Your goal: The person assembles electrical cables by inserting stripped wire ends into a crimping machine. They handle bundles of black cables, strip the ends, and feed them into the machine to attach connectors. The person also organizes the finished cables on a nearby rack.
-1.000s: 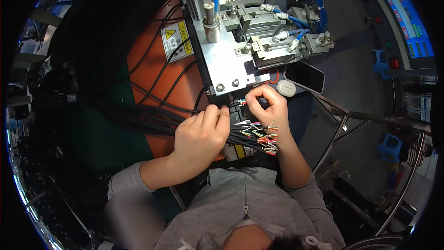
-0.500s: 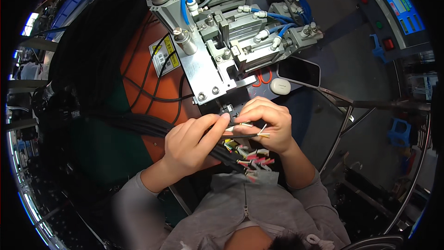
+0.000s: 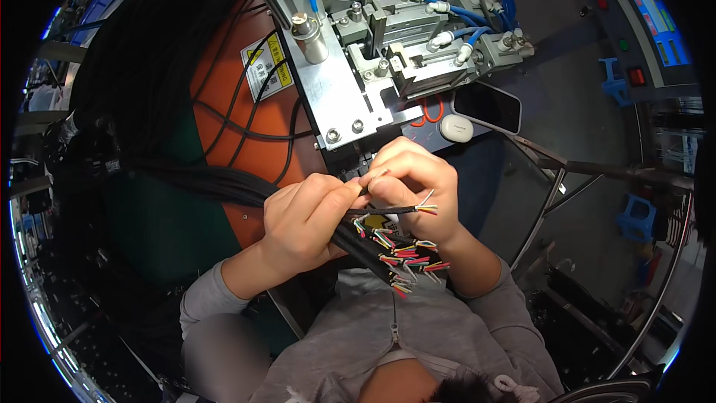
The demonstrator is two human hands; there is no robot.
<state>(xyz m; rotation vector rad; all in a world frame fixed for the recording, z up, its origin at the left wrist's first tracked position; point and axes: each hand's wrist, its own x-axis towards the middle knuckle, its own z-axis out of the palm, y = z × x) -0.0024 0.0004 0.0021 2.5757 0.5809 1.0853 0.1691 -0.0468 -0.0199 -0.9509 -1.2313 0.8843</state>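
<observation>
My left hand [image 3: 307, 216] is closed on a black cable, pinching it near its end between thumb and forefinger. My right hand [image 3: 419, 185] meets it fingertip to fingertip, pinching the thin wires at that cable's end; the fingers partly hide them. A second black cable [image 3: 380, 211] runs from under my left hand to my right palm, its white, yellow and red wires fanned out there. Below my hands, a bundle of black cables [image 3: 365, 248] ends in several bared red, white, green and yellow wires [image 3: 406, 255], near my grey jacket.
Just beyond my hands stands a metal machine [image 3: 350, 93] with cylinders and blue air tubes [image 3: 488, 0]. Right of it lie red-handled scissors [image 3: 434, 110], a white rounded case [image 3: 456, 128] and a phone [image 3: 488, 108]. More black cables [image 3: 134, 60] are heaped at the left.
The machine sits higher and farther right in the view. My right fingers have come closer to my left fingertips and now pinch the wire end. The bundle's coloured ends show more plainly.
</observation>
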